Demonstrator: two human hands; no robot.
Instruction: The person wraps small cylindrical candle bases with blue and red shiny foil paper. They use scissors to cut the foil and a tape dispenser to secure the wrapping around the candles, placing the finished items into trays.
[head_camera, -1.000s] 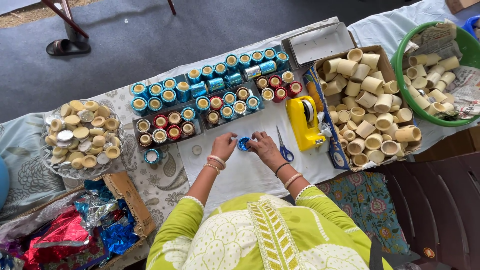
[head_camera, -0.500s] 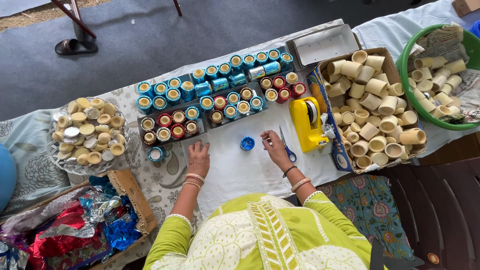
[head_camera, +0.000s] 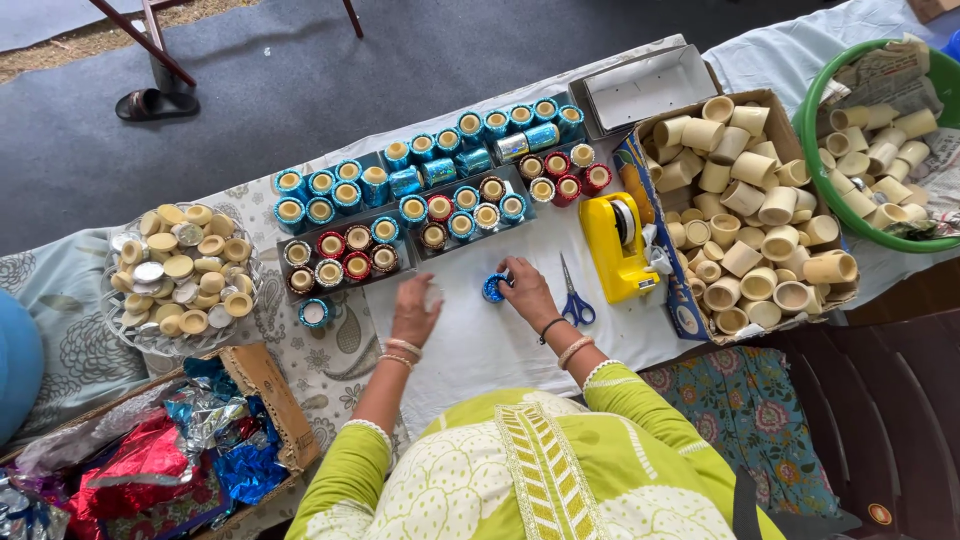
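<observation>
The right hand (head_camera: 527, 290) is resting on the white cloth (head_camera: 470, 345), its fingertips (head_camera: 505, 278) pinching a small blue foil-wrapped cup (head_camera: 493, 288) that is sitting on the cloth just under them. The left hand (head_camera: 414, 310) is hovering flat over the cloth a little to the side of that cup, fingers loosely spread and gripping nothing; it is slightly blurred.

Just beyond the right fingertips, rows of foil-wrapped cups in blue and red (head_camera: 430, 205) are standing in shallow trays. A single blue cup (head_camera: 314, 313) is sitting alone on the patterned tablecloth, outward of the left fingers. Blue-handled scissors (head_camera: 573, 300) are lying just beside the right wrist, and a yellow tape dispenser (head_camera: 617, 245) is standing past them. Farther out on that side, a cardboard box of plain cream cups (head_camera: 745, 215) is lying open, with a green basin (head_camera: 880, 130) of more such cups beyond it. Well outward of the left hand, a clear dish of round discs (head_camera: 180, 275) is sitting, and a box of crumpled red and blue foil (head_camera: 170, 450) is lying nearer the person's body.
</observation>
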